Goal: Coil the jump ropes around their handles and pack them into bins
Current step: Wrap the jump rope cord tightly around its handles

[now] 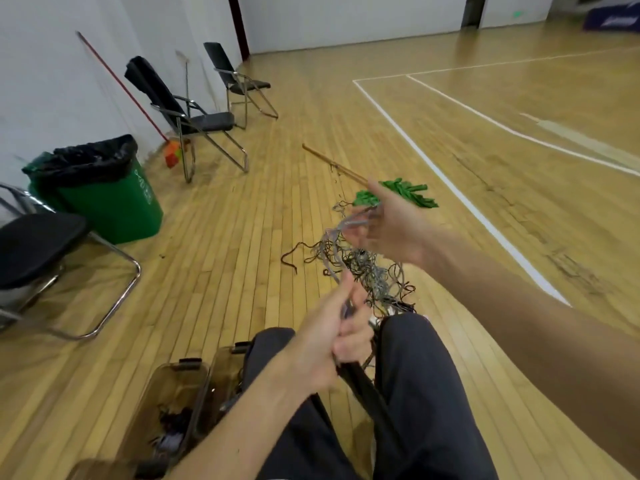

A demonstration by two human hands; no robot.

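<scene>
Wooden gym floor (242,258) behind. Grey jump rope (337,244) is stretched diagonally, pinched between right hand (388,226) fingers above and clamped in left hand (332,344) fist below, over tangled ropes (374,278).

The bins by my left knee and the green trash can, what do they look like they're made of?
The bins look like smoky brown see-through plastic: ropes show through the walls, with dark clips on the rim. The green trash can looks like matte opaque plastic, lined with a shiny black bag, probably thin plastic film.
</scene>
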